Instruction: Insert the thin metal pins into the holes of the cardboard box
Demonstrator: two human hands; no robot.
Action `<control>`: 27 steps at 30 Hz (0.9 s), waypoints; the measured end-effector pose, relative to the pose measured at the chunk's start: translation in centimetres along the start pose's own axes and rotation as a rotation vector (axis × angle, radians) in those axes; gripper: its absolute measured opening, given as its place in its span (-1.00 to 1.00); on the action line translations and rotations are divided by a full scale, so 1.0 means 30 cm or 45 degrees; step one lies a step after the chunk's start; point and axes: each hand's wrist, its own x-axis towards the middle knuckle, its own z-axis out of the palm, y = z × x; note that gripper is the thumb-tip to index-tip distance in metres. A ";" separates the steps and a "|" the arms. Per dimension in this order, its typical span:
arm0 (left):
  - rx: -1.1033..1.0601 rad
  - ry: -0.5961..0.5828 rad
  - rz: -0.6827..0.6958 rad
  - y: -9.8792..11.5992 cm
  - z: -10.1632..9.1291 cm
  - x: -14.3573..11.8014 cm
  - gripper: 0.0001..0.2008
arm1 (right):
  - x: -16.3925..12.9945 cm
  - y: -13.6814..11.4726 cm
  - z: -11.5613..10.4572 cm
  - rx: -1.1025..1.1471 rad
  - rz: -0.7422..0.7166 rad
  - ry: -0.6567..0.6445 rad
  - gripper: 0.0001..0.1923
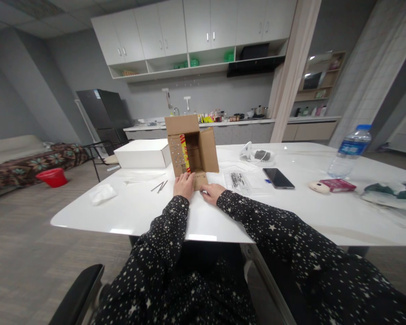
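Note:
An open cardboard box (pixel 209 151) stands on the white table with its flaps spread and its opening towards me. Red and yellow tape runs down its left flap, among rows of small shiny dots. More dots line the low front flap. My left hand (pixel 184 186) grips the box at the left side of that front flap, fingers bent over the cardboard. At the flap's right corner, my right hand (pixel 212 193) is closed in a pinch; a small dark bit shows at the fingertips, too small to name. A clear case of dark small parts (pixel 237 180) lies right of the hands.
Left of the box lie a few thin metal rods (pixel 159 186), a crumpled white tissue (pixel 103 194) and a white box (pixel 142 153). To the right are a phone (pixel 278 178), a maroon pack (pixel 338 185), a water bottle (pixel 350 151) and a white corded device (pixel 257 154).

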 end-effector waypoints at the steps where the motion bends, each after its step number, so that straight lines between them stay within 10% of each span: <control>1: -0.010 0.018 -0.005 0.000 -0.001 0.000 -0.62 | 0.000 -0.001 -0.001 0.002 0.000 0.002 -0.72; 27: -0.038 0.068 -0.128 -0.004 -0.001 -0.006 -0.78 | -0.003 -0.007 -0.010 -0.010 0.004 0.003 -0.71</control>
